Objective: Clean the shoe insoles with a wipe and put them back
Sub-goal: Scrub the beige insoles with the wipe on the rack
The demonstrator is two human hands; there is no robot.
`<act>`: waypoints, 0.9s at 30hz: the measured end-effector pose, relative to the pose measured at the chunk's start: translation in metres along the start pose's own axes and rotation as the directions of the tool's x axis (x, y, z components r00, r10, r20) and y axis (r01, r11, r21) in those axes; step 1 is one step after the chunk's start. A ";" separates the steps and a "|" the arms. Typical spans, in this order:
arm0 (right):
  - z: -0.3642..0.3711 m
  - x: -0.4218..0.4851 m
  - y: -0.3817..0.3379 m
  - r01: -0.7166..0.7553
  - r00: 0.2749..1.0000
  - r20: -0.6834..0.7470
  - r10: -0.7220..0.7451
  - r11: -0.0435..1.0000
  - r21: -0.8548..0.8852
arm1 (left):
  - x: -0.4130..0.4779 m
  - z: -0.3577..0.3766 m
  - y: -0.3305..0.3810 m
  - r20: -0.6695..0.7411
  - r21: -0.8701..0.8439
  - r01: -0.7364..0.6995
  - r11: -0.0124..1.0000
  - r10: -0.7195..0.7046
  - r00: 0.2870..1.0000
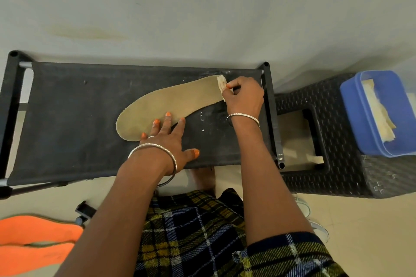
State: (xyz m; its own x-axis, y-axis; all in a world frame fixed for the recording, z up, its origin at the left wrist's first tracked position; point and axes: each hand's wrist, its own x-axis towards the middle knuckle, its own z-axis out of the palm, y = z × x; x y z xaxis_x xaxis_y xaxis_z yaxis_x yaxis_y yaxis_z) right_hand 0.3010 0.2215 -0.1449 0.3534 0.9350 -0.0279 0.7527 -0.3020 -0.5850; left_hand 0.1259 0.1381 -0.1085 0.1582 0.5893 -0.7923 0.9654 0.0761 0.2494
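Note:
A tan shoe insole (171, 103) lies flat on the black fabric top of a low rack (74, 119), its wide end near the left, its narrow end far right. My left hand (168, 139) presses its straight fingers on the insole's near edge. My right hand (244, 96) grips a small crumpled wipe (221, 84) at the insole's far right end. Two orange insoles (38, 243) lie on the floor at the lower left.
A dark woven plastic stool (351, 175) stands right of the rack and carries a blue plastic tub (351, 105) with pale wipes inside. A white shoe (315, 220) shows on the floor by my right arm. A pale wall rises behind the rack.

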 end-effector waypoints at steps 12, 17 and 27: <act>-0.010 -0.004 -0.008 -0.014 0.964 0.264 -0.022 0.991 0.134 | -0.001 -0.001 0.007 -0.008 0.012 -0.024 1.000 0.024 1.000; 0.002 -0.009 -0.007 0.056 0.984 0.164 -0.072 0.994 0.098 | -0.001 -0.001 0.006 -0.017 -0.004 -0.025 1.000 0.024 1.000; -0.016 0.002 -0.011 0.003 0.930 0.364 0.047 0.991 -0.135 | 0.000 -0.001 0.005 -0.027 -0.018 -0.026 0.999 0.026 0.999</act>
State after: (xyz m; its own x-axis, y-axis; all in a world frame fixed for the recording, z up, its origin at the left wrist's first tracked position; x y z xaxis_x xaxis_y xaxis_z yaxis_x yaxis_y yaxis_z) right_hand 0.3023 0.2237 -0.1261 0.1615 0.9232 -0.3487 0.8217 -0.3215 -0.4706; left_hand 0.1300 0.1393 -0.1067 0.1776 0.6126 -0.7702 0.9571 0.0747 0.2800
